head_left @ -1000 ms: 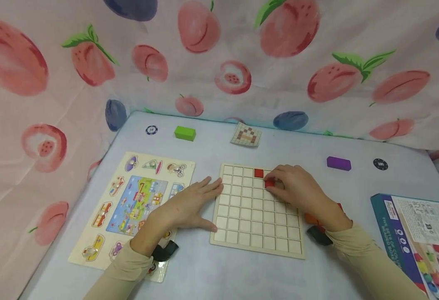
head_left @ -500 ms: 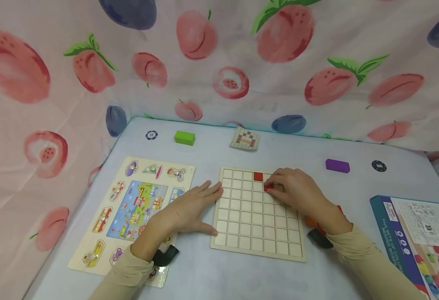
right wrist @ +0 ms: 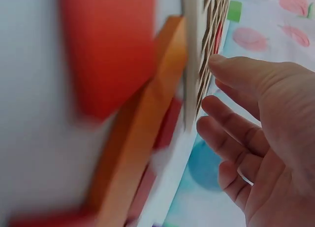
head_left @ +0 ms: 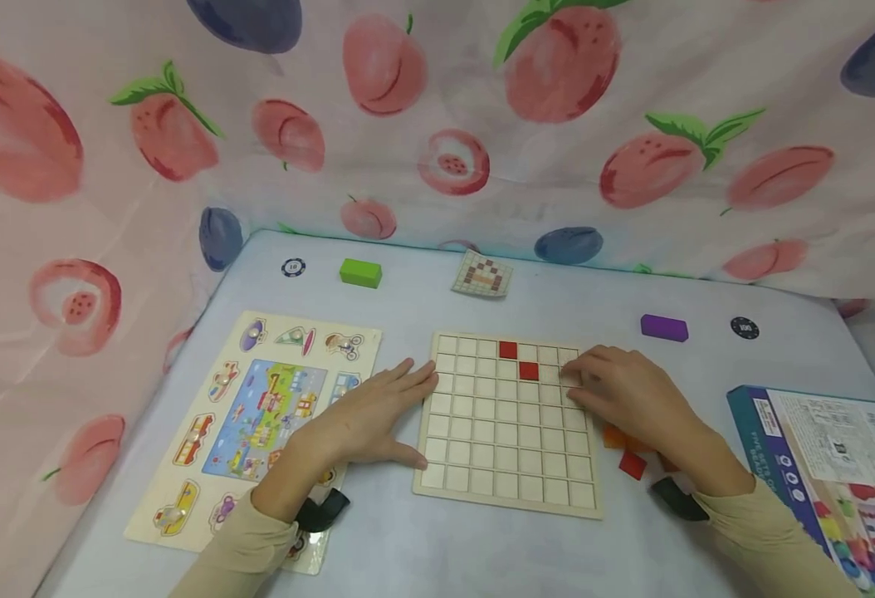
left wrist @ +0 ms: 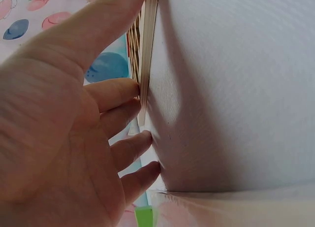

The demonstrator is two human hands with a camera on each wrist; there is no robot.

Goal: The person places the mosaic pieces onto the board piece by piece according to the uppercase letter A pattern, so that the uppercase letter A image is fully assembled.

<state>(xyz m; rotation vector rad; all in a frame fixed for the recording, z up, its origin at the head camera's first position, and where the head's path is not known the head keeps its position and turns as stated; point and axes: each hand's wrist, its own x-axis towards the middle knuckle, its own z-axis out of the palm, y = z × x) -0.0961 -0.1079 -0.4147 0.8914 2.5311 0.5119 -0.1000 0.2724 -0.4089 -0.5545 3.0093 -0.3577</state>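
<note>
A wooden grid board [head_left: 512, 432] lies on the table between the hands. Two red square tiles sit in its cells: one red tile [head_left: 508, 350] in the far row, the other red tile [head_left: 529, 371] one row nearer and one column right. My left hand [head_left: 366, 419] steadies the board's left edge with spread fingers and thumb. Over the board's right side hovers my right hand [head_left: 628, 390], fingers loosely bent and nothing between them. In the right wrist view, orange tiles [right wrist: 130, 123] and a blurred red tile [right wrist: 110, 45] lie beside the board.
A picture card [head_left: 482, 276] leans behind the board. A peg puzzle [head_left: 146, 490] lies at left, partly under the left arm. A green block [head_left: 360, 273], purple block [head_left: 664, 328], two poker chips and a printed box [head_left: 826, 440] stand around the table.
My right hand has let go of the second red tile, leaving it in its cell, and moved right towards the board's edge. Loose tiles beside the board are more visible. The left hand stays put.
</note>
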